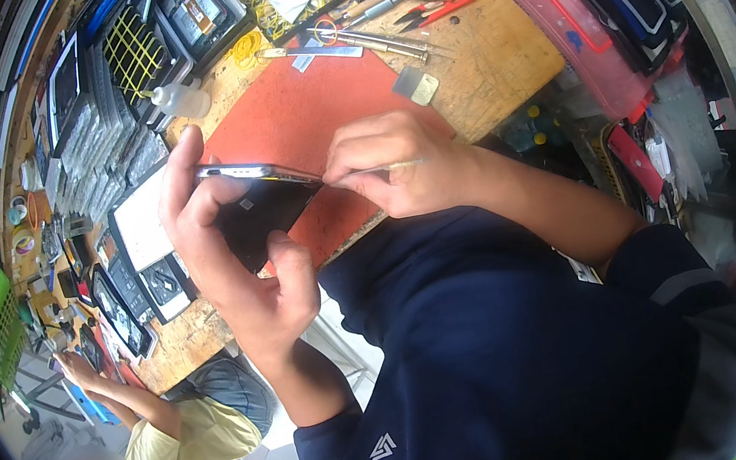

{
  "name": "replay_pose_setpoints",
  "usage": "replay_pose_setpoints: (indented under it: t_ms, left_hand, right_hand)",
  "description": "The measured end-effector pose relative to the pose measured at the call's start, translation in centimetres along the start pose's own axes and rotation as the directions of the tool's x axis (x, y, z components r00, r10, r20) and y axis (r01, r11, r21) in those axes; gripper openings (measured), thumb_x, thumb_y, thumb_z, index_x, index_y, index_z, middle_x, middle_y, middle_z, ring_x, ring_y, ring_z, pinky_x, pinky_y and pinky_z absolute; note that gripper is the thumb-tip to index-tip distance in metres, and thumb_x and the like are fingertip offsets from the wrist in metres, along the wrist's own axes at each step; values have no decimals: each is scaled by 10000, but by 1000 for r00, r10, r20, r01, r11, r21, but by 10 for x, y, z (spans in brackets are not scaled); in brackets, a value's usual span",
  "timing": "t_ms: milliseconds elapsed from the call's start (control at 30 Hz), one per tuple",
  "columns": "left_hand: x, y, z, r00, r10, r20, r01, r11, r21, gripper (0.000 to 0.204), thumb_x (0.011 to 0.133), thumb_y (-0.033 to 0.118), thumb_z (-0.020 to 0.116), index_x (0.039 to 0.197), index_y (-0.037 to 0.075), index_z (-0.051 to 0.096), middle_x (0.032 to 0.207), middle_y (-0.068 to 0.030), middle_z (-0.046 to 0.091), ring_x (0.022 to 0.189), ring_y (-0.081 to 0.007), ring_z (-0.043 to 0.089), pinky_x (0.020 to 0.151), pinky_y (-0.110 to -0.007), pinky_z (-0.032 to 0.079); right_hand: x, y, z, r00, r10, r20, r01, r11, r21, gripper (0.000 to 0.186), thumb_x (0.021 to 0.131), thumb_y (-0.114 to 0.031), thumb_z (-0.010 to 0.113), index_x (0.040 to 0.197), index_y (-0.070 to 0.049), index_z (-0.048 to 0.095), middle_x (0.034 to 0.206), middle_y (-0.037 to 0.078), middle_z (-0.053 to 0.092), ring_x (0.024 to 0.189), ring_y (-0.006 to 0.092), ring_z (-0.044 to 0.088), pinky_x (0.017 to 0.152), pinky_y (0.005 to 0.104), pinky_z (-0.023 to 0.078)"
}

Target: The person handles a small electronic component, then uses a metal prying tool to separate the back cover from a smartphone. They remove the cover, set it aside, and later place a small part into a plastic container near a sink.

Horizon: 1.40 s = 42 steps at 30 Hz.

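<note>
panels point(93, 142) in clear wrapping are lying stacked at the left of the wooden bench point(496, 68), and a squeeze bottle point(182, 101) is sitting just beside them. next along, the left hand point(235, 264) is holding a smartphone point(274, 206) tilted above the red mat point(274, 111); its fingers are gripping the phone's left end, the index finger pointing up and apart, though whether the thumb is pressing i cannot tell. at the phone's right corner, the right hand point(394, 150) is pinching a slim tool point(406, 164) — fingertips bunched together, hiding most of it.

for such fine corner work, steadiness is probably mattering most: resting the phone's right end on the mat would be bracing it, and light, short strokes would be sparing the edge.

the bench's near edge is running close under the hands, so a slip could be sending the phone lapward. more room is opening over the mat's far half, though a small two-tone block point(416, 87) is lying at its right edge and red-handled cutters point(440, 8) are lying beyond.
</note>
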<state>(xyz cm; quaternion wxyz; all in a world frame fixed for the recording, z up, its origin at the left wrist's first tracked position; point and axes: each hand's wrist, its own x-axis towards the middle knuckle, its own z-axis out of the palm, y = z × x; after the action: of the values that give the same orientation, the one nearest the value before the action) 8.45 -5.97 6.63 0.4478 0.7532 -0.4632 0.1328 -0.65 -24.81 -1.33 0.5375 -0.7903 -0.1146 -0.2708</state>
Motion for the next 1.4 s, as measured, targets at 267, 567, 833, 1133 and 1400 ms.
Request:
replay_pose_setpoints:
  t_ms: [267, 567, 833, 1133, 1400]
  left_hand:
    - [11, 5, 1, 997, 38, 71, -41, 998, 37, 478, 704, 51, 591, 1177, -19, 594, 1482, -353, 536, 1367, -480, 544, 1177, -529, 377]
    - [6, 1, 11, 984, -134, -120, 114, 981, -160, 286, 897, 7, 777, 1114, -12, 592, 1505, -245, 516, 1304, -277, 593, 982, -378, 562]
    - [-28, -6, 16, 723, -583, -371, 472, 809, -351, 143, 1089, 148, 603, 1022, 22, 596, 1470, -171, 557, 1260, -245, 622, 992, -425, 578]
    - [-41, -5, 19, 970, -180, -161, 241, 731, 638, 168, 968, 186, 718, 1067, 53, 690, 1242, -153, 647, 1280, -388, 577, 1171, -574, 349]
    - [-30, -14, 46, 950, -179, -255, 287, 825, 486, 201, 954, 200, 723, 1058, 33, 680, 1094, -148, 700, 1229, -409, 618, 1181, -605, 337]
  right_hand:
    - [4, 0, -4, 998, 12, 61, -11, 1000, -10, 116, 809, 91, 704, 876, 6, 664, 848, 155, 691, 796, 386, 700, 683, 457, 543]
    - [5, -2, -7, 991, 128, 24, -130, 987, 95, 81, 874, 34, 737, 930, 4, 688, 873, 132, 714, 831, 321, 720, 742, 398, 559]
    - [26, -21, -39, 992, 103, 76, -111, 987, 112, 54, 926, 10, 713, 969, 19, 683, 930, 158, 716, 873, 319, 718, 784, 407, 548]
    - [66, -20, -16, 967, 20, 255, -17, 1000, -14, 69, 891, -16, 685, 941, 30, 699, 926, 205, 712, 895, 402, 709, 798, 466, 552]
    - [82, -23, -27, 951, 94, 296, -81, 995, -57, 100, 929, -49, 697, 1016, 0, 702, 894, 153, 726, 795, 283, 694, 738, 392, 535]
